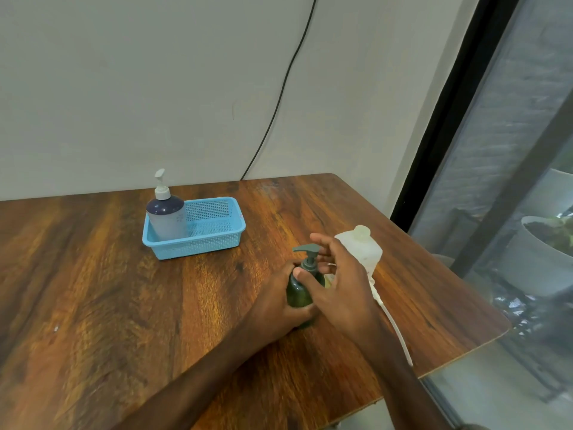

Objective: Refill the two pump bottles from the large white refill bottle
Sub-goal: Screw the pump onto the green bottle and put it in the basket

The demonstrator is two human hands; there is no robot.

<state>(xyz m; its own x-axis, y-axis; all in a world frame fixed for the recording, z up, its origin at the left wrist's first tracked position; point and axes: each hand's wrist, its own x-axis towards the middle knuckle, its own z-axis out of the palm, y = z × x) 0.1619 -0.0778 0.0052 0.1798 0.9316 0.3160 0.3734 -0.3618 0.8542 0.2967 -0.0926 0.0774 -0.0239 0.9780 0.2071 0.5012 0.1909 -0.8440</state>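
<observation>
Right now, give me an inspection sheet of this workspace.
Surface: brown wooden table.
Job's things: green pump bottle upright, pump on; second pump bottle standing in blue basket; white refill bottle capped, behind the right hand.
Clutter: nothing seen.
Hands: left hand grips the green bottle's body; right hand pinches its pump collar.
Cables: black cable down the wall; white cord along the table's right side.
Surroundings: wall, window at right, planter outside.

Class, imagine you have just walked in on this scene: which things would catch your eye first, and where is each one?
Two hands meet on a dark green pump bottle near the table's right side: the left hand grips its body, the right hand pinches its pump neck. Behind them, a bright blue basket holds a second pump bottle at its left end. The large white refill bottle stands just beyond the right hand.
</observation>
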